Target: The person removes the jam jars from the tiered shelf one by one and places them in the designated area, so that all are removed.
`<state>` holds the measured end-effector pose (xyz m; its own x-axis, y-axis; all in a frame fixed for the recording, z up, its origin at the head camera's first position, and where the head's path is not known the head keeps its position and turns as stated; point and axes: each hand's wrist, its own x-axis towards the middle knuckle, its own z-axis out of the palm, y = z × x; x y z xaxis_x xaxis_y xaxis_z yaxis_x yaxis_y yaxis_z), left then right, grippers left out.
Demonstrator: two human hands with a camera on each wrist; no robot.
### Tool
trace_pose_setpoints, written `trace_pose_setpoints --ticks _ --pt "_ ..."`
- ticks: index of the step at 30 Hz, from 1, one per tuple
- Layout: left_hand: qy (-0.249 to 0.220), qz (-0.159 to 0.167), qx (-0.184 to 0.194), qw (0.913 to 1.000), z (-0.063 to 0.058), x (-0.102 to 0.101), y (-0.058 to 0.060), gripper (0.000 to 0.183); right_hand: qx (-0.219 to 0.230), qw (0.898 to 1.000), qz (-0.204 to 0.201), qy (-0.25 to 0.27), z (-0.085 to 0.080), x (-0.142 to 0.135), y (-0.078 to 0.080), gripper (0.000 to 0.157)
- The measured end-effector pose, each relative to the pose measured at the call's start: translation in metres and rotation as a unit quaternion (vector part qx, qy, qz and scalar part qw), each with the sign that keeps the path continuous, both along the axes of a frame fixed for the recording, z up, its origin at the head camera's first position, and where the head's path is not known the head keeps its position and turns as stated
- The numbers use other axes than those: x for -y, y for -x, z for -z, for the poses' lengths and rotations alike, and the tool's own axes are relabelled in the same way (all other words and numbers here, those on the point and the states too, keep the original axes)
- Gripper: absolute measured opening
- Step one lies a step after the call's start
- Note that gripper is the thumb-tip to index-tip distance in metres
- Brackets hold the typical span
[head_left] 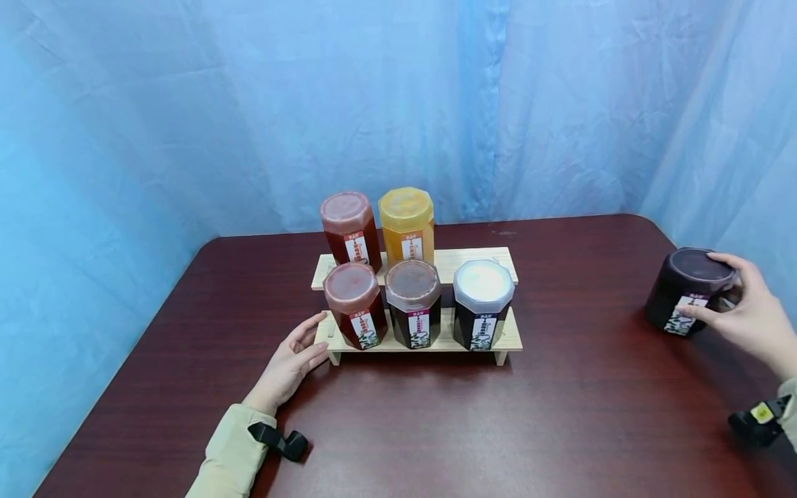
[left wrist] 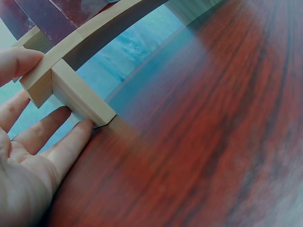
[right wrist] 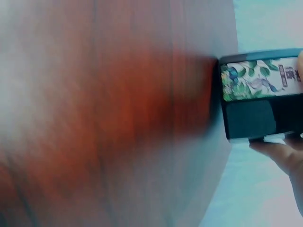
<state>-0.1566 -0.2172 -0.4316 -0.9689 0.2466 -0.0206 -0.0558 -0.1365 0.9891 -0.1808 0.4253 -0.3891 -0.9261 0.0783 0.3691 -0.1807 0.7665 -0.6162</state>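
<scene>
At the table's right side, my right hand point(head_left: 741, 311) grips a dark, nearly black jar point(head_left: 685, 290) with thumb and fingers on opposite sides. In the right wrist view the jar's label point(right wrist: 258, 78) shows leaves and berries, and its base is close to the tabletop. My left hand point(head_left: 292, 366) holds the left end of a two-step pale wooden rack point(head_left: 442, 344). In the left wrist view its thumb point(left wrist: 21, 64) lies on the shelf's edge, while other fingers reach behind the shelf end and touch the leg point(left wrist: 83, 94).
The front step bears a red jar point(head_left: 355, 304), a dark brown jar point(head_left: 414, 304) and a black jar with a whitish lid point(head_left: 483, 304). On the back step stand a red jar point(head_left: 350, 228) and a yellow jar point(head_left: 407, 225). Blue curtains point(head_left: 373, 104) surround the dark wooden table point(head_left: 436, 429).
</scene>
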Motion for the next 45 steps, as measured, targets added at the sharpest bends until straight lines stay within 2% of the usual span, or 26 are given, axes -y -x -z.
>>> trace_pose_setpoints --ticks 4,11,16,22,26,38,45 --pt "0.005 -0.002 0.004 1.0 -0.001 0.0 0.0 0.062 -0.004 0.999 -0.034 0.006 0.005 -0.017 0.009 0.093" --pt "0.005 -0.005 0.006 1.0 0.0 0.0 0.0 0.061 -0.002 0.998 -0.034 -0.054 0.052 -0.08 0.05 0.1" --pt "0.001 -0.003 0.003 1.0 0.001 0.0 0.001 0.06 -0.008 0.997 -0.046 -0.069 0.066 -0.105 0.066 0.105" --pt "0.0 -0.004 0.002 1.0 0.001 0.001 0.0 0.059 -0.002 0.998 -0.026 -0.064 0.073 -0.118 0.071 0.103" --pt "-0.002 -0.005 -0.002 1.0 0.001 0.001 0.0 0.059 0.003 0.998 -0.035 -0.055 0.072 -0.12 0.073 0.103" --pt "0.002 -0.003 -0.003 1.0 0.001 0.001 0.0 0.06 0.0 0.996 -0.045 -0.074 0.072 -0.118 0.071 0.104" --pt "0.001 -0.002 -0.005 1.0 0.0 0.0 0.0 0.06 0.001 0.996 -0.023 -0.082 0.072 -0.124 0.071 0.092"
